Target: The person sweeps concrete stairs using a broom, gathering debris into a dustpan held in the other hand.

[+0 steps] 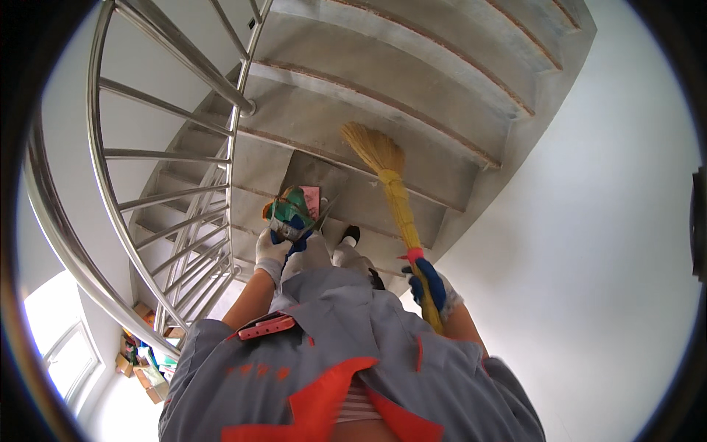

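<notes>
My right hand (431,284), in a white glove with a blue coated palm, grips the yellow handle of a straw broom (406,210) just below a red band. The broom's bristles (375,145) fan out over a concrete step, pointing up and left. My left hand (273,248), gloved the same way, is closed around a grey, dustpan-like container (290,231) near my leg. Crumpled green scraps (291,205) and a pink piece (311,200) lie in or against it. How far the container extends is hard to tell.
Curved concrete stairs (375,94) with brown-edged treads rise ahead. A stainless steel railing (96,138) runs along the left, and a white wall (580,237) bounds the right. Cardboard boxes and other goods (146,370) sit far below at lower left, near a window (69,359).
</notes>
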Available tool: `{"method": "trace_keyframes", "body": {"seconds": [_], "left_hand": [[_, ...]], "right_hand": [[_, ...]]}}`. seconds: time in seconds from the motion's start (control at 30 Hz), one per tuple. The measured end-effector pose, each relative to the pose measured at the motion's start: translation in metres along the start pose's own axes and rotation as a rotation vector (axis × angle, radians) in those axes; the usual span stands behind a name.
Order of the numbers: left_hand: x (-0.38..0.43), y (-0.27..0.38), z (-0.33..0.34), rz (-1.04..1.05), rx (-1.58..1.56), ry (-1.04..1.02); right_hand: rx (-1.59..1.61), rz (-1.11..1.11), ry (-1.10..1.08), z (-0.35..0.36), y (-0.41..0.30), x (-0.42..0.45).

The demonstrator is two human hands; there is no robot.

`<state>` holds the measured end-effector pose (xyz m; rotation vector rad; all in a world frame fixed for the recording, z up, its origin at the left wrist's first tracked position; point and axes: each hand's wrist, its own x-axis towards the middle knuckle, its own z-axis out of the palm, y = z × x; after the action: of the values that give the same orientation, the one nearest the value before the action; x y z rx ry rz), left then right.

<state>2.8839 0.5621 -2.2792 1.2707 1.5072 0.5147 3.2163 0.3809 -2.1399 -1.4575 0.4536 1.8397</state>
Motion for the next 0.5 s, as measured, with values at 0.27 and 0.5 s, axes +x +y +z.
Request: {"method": "trace_keyframes", "body": {"seconds": [0.27,0.5], "left_hand": [[-0.007,0.02,0.016,-0.047,-0.139,0.023],[-0.013,0.006,0.004,-0.07,-0.1,0.079]], "right_hand": [[-0.336,-0.241,0.281,-0.05,0.041,-0.067],[-0.34,-0.297,0.326,-0.04,-0.002,-0.021]]}}
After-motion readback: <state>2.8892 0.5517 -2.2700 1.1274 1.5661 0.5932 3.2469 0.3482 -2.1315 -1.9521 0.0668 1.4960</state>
